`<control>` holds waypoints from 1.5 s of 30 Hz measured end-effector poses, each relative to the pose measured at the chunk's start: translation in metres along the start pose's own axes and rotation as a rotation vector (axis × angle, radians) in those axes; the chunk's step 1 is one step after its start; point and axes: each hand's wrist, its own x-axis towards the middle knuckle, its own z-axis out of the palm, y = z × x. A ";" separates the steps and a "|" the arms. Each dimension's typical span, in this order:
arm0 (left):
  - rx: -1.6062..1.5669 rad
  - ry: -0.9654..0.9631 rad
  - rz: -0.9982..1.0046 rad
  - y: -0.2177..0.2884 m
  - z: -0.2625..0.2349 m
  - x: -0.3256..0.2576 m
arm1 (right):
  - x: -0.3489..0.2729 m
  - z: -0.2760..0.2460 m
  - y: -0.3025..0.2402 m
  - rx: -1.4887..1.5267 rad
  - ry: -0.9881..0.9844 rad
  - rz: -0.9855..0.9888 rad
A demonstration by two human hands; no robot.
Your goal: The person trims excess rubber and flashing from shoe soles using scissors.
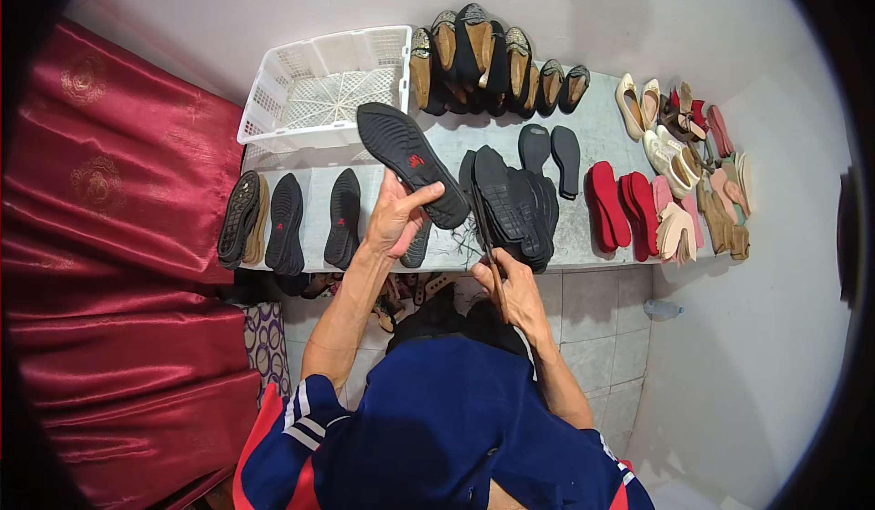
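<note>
- Far left: glossy red satin-like curtain [91, 300], deep soft folds, round medallion patterns.
- Front left of the grey-white tabletop [571, 229]: thick black sole with coarse raised tread [239, 214], beside a narrow tan sole [259, 218]; both pointing away from the body.
- Next: tapered matte black soles [285, 223], rubber-like; behind, rectangular white plastic crate with lattice floor [337, 95].
- Along the front edge: ribbed black soles with a small red mark [344, 218], long axis toward the wall.
- Left hand [395, 218]: gripping, thumb pressed across the upper face, other fingers mostly hidden.
- In that grip, raised over the table: long black sole with fine cross ribs and a red emblem [408, 159]. Long axis slanting; broad rounded end up-left toward the crate, narrower end down-right. Dull, rubber-like.
- Under the narrow end: wispy black scraps [469, 250].
- Right hand [517, 293]: fingers closed round a long slender dark tool [486, 223], tip away from the body, just beside the narrow end; scissors or knife, cannot tell.
- Right of the tool: heaped grooved black soles [515, 209]; behind, by the wall, black flats with glittery trim and tan insides [474, 36].
- Farther right: smooth black sole pair [565, 159], bright red soles [606, 205], cream flats [674, 164].
</note>
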 end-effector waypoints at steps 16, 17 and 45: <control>-0.179 0.195 0.301 -0.014 0.054 -0.015 | 0.010 0.002 -0.049 -0.025 0.334 -0.128; -0.190 0.199 0.301 -0.014 0.055 -0.016 | 0.011 0.002 -0.049 -0.022 0.338 -0.127; 0.053 -0.073 0.188 0.021 0.034 -0.007 | -0.017 -0.041 -0.050 -0.137 0.212 -0.154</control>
